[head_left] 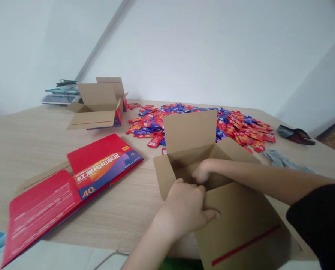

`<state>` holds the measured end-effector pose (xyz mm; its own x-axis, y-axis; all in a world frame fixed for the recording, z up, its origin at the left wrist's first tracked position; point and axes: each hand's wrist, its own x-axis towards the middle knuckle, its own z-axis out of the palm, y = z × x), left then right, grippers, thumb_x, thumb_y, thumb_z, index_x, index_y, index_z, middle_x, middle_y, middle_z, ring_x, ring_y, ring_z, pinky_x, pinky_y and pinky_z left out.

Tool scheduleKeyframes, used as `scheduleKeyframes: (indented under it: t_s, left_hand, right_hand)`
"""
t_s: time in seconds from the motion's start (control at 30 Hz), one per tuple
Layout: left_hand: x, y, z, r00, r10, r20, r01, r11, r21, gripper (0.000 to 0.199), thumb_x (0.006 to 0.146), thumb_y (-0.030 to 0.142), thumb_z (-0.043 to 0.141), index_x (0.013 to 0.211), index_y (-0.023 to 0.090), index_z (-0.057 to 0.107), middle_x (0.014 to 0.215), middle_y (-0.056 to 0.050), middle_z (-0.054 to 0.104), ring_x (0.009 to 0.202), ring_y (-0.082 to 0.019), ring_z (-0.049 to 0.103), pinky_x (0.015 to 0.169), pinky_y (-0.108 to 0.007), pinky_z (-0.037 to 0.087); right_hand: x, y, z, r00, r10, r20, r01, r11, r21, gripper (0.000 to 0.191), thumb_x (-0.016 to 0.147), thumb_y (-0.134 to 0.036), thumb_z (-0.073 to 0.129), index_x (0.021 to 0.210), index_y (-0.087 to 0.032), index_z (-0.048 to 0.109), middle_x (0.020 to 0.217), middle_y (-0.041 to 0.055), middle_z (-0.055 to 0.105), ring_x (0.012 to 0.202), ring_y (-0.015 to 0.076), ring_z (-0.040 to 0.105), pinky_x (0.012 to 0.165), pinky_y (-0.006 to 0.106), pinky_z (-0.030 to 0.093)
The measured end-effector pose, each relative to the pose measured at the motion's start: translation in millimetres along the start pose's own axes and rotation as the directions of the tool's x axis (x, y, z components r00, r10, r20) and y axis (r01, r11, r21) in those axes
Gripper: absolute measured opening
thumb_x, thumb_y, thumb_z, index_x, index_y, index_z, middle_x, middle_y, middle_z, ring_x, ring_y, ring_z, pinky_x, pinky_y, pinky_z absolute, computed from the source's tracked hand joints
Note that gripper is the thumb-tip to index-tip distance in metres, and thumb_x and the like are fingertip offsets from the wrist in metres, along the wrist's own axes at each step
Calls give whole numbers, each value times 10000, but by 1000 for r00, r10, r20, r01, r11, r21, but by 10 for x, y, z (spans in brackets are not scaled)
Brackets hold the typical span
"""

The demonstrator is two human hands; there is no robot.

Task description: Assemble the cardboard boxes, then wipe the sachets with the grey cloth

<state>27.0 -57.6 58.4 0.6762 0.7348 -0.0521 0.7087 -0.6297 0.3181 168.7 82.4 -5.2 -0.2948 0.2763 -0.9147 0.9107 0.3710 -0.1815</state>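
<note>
An open cardboard box (pixel 240 221) stands at the front of the table, its flaps spread outward. My left hand (pixel 186 204) grips the near left edge of this box, thumb on the outspread front flap and fingertips over the rim. Inside the box is my right hand (pixel 203 171), low near the left inner wall, with its fingers curled and partly hidden; what they hold, if anything, cannot be made out. Behind the box lies a wide heap of red and blue sachets (pixel 153 123).
A flattened red and blue carton (pixel 100 168) lies at the left. Further back stand open boxes (pixel 97 99) beside a stack of flat items (pixel 60 98). Dark glasses or a visor (pixel 295 135) and a grey cloth (pixel 287 160) lie at the right.
</note>
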Motion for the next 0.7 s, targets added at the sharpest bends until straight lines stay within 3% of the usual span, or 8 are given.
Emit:
scheduleKeyframes:
  t_s: [0.13,0.27,0.33,0.43,0.53,0.6,0.63,0.7]
  left_hand:
    - [57,55,2,998,-34,44,32,998,52,370,836,500,635,895,148,733,856,-131,762,851,-320,724,828,-463,506]
    - [88,-6,-14,999,-41,-12,43,989,139,207,849,328,620,891,157,730,854,-124,760,813,-297,726,736,-407,508]
    - [51,-101,-89,996,-40,-75,52,986,160,149,845,273,606,847,177,720,800,-97,753,777,-274,721,729,-388,494]
    - [-79,-258,-266,987,-55,-153,81,983,167,124,824,217,596,731,193,675,716,-59,727,725,-239,698,746,-374,463]
    - [-281,-378,-442,965,-97,-245,129,984,120,166,821,160,561,682,202,641,669,-29,699,672,-199,658,772,-371,437]
    - [-452,-441,-534,903,-118,-413,161,984,71,214,860,113,493,791,217,667,785,-23,724,765,-189,661,833,-373,424]
    - [-545,-477,-568,834,-129,-536,189,980,58,246,885,107,461,881,229,675,889,-29,731,855,-195,660,876,-380,413]
    - [-736,-574,-601,589,-174,-789,290,957,5,261,924,143,440,1027,250,654,1071,-50,699,1023,-220,623,942,-401,391]
  right_hand:
    - [-145,-35,16,999,-40,0,40,999,-8,179,839,-157,499,737,-133,644,601,-22,530,563,140,518,588,288,444]
    - [-921,151,103,964,-200,-176,216,974,76,303,926,-398,472,1013,-160,638,858,36,652,747,160,611,679,287,474]
    - [-1264,245,297,904,-264,-337,324,936,137,367,849,-459,588,1114,-208,622,1034,68,680,923,203,644,771,304,484]
    - [-1400,267,660,819,-220,-531,307,948,80,346,745,-420,696,1051,-259,683,1046,95,706,960,267,657,754,335,482]
    - [-1225,148,792,608,-200,-769,185,977,-108,214,810,-349,600,961,-251,717,922,121,723,914,300,665,755,370,464]
    - [-1157,28,646,504,-243,-829,135,970,-202,229,838,-327,561,985,-243,715,883,118,726,891,296,668,754,365,457]
    - [-1167,-39,508,474,-272,-837,132,962,-238,236,846,-331,557,1001,-241,711,880,112,729,886,291,669,754,358,456]
    - [-1254,-195,142,428,-334,-840,163,943,-292,239,858,-350,565,1020,-243,705,912,97,736,898,278,669,765,342,459]
